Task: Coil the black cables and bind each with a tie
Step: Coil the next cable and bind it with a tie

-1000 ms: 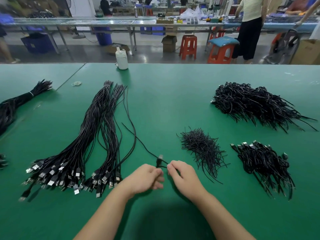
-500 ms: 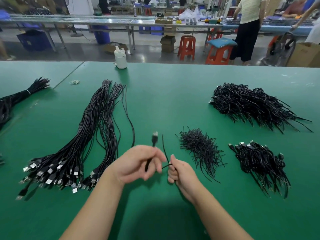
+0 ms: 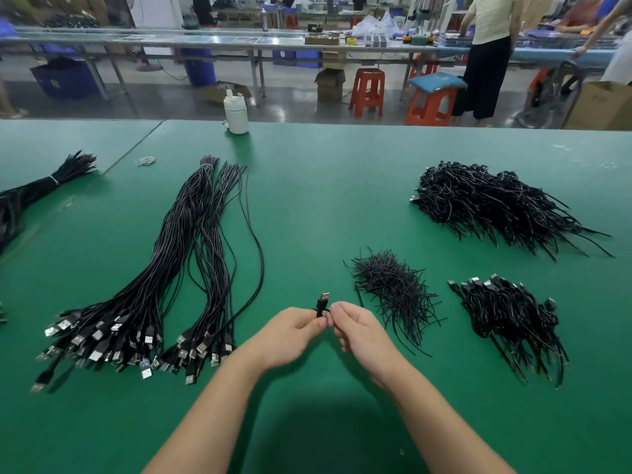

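Your left hand point(image 3: 290, 333) and right hand point(image 3: 359, 331) meet fingertip to fingertip above the green table point(image 3: 325, 200), both pinched shut on one black cable point(image 3: 322, 304) whose plug sticks up between them. Just right of your hands lies the loose pile of ties point(image 3: 393, 292), with a heap of coiled cables point(image 3: 509, 316) beyond it and a bigger heap point(image 3: 492, 203) farther back. To your left, the uncoiled cables point(image 3: 164, 278) lie stretched out, plugs toward you.

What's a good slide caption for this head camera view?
Both hands pinch one black cable above the green table.
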